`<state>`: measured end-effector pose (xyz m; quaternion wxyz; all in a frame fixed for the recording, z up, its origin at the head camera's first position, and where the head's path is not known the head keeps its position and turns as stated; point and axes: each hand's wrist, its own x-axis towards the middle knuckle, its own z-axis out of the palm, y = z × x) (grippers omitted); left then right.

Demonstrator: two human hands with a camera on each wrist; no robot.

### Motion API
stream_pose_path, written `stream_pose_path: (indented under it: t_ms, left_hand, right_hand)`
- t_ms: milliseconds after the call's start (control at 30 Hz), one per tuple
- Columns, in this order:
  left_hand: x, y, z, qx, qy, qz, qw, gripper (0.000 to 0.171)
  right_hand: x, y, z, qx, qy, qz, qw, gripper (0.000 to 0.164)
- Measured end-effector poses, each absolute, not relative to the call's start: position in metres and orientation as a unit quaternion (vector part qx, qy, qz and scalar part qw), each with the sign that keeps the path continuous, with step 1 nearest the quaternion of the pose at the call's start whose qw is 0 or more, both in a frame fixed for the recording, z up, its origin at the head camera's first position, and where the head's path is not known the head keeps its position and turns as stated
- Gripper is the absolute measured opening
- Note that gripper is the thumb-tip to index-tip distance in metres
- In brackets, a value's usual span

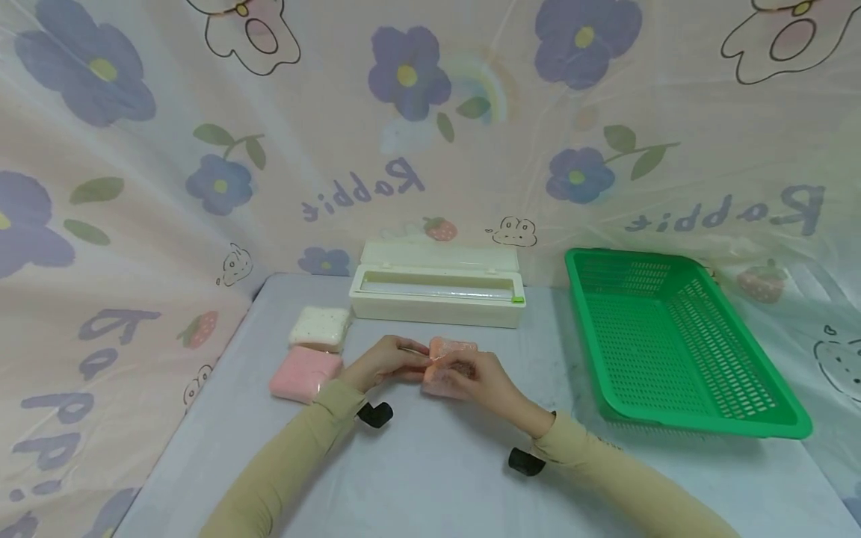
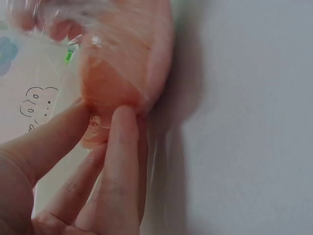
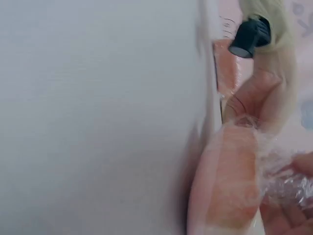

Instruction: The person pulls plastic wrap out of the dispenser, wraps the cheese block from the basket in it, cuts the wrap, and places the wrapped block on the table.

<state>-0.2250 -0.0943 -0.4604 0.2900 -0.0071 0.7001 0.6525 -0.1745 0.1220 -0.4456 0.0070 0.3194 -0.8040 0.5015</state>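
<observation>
An orange and pink block (image 1: 440,386) in clear cling film (image 3: 286,188) lies between both hands, low over the white table. My left hand (image 1: 392,363) holds one end of it; in the left wrist view the thumb and fingertips press the film against the orange end (image 2: 110,81). My right hand (image 1: 489,379) pinches gathered, crinkled film at the block's top, its fingertips (image 3: 304,164) showing at the right edge of the right wrist view. Near my left forearm sit a pink square block (image 1: 304,372) and a white speckled block (image 1: 319,327).
Behind my hands stands a white cling film dispenser (image 1: 437,308) with its lid raised and a green slider at its right end. A green plastic basket (image 1: 673,336) occupies the right side. A patterned curtain (image 1: 471,172) hangs along the back and left of the table (image 1: 403,478).
</observation>
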Motion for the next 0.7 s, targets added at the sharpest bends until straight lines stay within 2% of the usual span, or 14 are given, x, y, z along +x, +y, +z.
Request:
stream_pose_path:
  t_ms: [133, 333, 567, 700]
  left_hand:
    - [-0.224, -0.096, -0.462, 0.007, 0.715, 0.640, 0.281, 0.039]
    - [-0.221, -0.097, -0.463, 0.018, 0.733, 0.623, 0.271, 0.041]
    - [-0.217, -0.097, -0.463, 0.005, 0.690, 0.664, 0.287, 0.038]
    - [-0.216, -0.097, -0.465, 0.010, 0.675, 0.678, 0.292, 0.038]
  right_hand:
    - [-0.185, 0.121, -0.447, 0.265, -0.823, 0.503, 0.013, 0.010]
    - [-0.199, 0.123, -0.458, 0.251, -0.860, 0.441, 0.052, 0.009]
    - [-0.199, 0.136, -0.449, 0.249, -0.865, 0.436, 0.009, 0.021]
    - [-0.184, 0.145, -0.439, 0.327, -0.874, 0.351, 0.083, 0.036]
